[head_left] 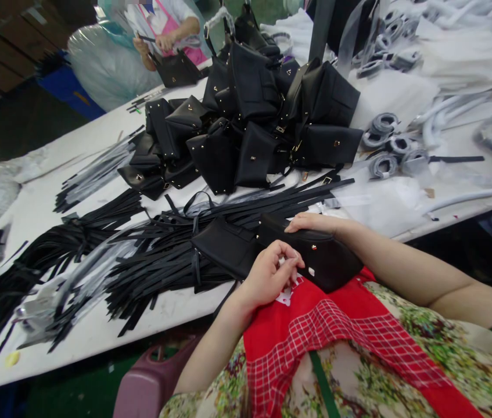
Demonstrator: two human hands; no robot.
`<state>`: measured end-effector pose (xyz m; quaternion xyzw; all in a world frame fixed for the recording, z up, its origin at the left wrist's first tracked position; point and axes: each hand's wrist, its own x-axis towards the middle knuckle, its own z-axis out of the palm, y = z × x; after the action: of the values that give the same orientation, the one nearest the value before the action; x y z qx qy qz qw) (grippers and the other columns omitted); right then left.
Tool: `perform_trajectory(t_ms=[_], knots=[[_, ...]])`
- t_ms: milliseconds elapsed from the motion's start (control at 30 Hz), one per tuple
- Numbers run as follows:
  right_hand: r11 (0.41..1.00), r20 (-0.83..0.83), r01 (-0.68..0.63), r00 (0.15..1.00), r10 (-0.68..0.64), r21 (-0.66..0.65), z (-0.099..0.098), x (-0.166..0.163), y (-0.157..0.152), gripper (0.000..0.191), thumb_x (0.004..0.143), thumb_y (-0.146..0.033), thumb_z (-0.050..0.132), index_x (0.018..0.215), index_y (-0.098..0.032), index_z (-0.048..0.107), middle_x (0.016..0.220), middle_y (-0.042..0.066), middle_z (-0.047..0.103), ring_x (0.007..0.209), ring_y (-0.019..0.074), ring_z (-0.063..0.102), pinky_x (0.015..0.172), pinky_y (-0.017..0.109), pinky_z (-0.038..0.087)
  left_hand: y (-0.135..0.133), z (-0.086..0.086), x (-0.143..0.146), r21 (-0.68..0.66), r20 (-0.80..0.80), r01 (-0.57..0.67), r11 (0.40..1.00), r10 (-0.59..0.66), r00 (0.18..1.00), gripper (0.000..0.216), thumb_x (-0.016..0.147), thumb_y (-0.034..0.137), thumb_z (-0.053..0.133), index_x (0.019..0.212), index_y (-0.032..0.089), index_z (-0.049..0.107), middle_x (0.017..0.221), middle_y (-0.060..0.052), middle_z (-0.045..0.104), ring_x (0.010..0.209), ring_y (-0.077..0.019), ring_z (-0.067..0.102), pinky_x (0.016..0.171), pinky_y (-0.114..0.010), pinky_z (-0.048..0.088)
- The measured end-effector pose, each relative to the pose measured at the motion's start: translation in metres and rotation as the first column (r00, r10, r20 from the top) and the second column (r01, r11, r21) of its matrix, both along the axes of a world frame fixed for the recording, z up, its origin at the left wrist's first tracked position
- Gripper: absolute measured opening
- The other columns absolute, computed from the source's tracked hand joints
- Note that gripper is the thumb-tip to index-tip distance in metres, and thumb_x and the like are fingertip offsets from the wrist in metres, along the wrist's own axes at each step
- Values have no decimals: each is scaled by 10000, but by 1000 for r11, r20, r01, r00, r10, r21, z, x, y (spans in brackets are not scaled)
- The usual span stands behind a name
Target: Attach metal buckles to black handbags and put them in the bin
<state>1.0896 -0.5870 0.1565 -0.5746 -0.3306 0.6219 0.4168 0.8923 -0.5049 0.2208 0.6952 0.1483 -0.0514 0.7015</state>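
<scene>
A small black leather handbag (pixel 333 258) with gold-coloured studs rests against the red apron, at the table's front edge. Along its upper edge my right hand (pixel 315 223) is closed, thumb and fingers gripping the leather. My left hand (pixel 272 270) is in front of the bag's left end, fingers curled and pinched together close to a stud; whatever they hold, if anything, is too small to make out. Just left of this bag lies another black leather piece (pixel 228 247), partly behind my left hand. I cannot tell whether the two are joined.
A heap of black handbags (pixel 254 87) stands mid-table. Bundles of black straps (pixel 158 273) lie to the left, wrapped strap coils (pixel 383 165) to the right. Across the table a person's hands (pixel 167 42) hold another bag. A purple stool (pixel 145 383) is below the edge.
</scene>
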Motion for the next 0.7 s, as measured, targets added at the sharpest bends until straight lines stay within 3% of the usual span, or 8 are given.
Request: perform_trajectory(t_ms=[67, 133, 233, 300, 567, 700], knots=[[1000, 18, -2, 1000, 2, 0, 1, 0, 1, 281, 688, -401, 604, 696, -154, 738, 688, -9, 691, 651, 151, 579, 658, 247, 463, -2, -1, -4, 40, -6, 19, 999, -18, 1000, 115, 907, 264, 506, 992, 187, 502, 807, -18, 633, 552, -91, 546, 510, -204, 425], [1000, 65, 7, 998, -7, 8, 1, 1, 1, 270, 695, -401, 614, 706, -165, 745, 715, -9, 701, 697, 163, 594, 684, 247, 470, -3, 0, -5, 193, 23, 33, 981, -38, 999, 173, 883, 172, 482, 1035, 177, 565, 781, -18, 631, 630, -114, 575, 603, -229, 461], [1000, 130, -2, 991, 1, 7, 0, 2, 1, 303, 711, -437, 610, 718, -168, 750, 739, -3, 704, 745, 179, 605, 718, 256, 476, -5, 3, -4, 425, 73, 51, 904, -90, 993, 254, 849, 93, 433, 950, 178, 650, 792, -27, 643, 736, -143, 597, 731, -271, 479], [1000, 157, -6, 988, 6, 1, -1, 2, 0, 322, 716, -454, 604, 730, -168, 752, 749, 1, 705, 762, 185, 607, 738, 261, 476, -6, 5, -3, 496, 98, 70, 865, -135, 986, 250, 862, 105, 437, 943, 178, 662, 835, -32, 658, 774, -149, 606, 767, -278, 480], [999, 134, -33, 990, 34, -10, -3, 2, 2, 320, 709, -444, 609, 758, -166, 760, 778, -2, 713, 776, 192, 611, 776, 276, 473, -11, 4, 5, 585, 60, 152, 797, -229, 971, 98, 873, 250, 591, 864, 188, 666, 809, -17, 670, 750, -147, 602, 755, -266, 472], [999, 85, -42, 995, 42, -5, -6, 1, 2, 358, 701, -454, 592, 795, -157, 767, 785, -2, 719, 763, 189, 615, 771, 281, 476, -8, 5, 8, 545, 29, 184, 818, -238, 971, 118, 878, 243, 572, 809, 180, 644, 800, -17, 661, 756, -149, 588, 765, -274, 455]])
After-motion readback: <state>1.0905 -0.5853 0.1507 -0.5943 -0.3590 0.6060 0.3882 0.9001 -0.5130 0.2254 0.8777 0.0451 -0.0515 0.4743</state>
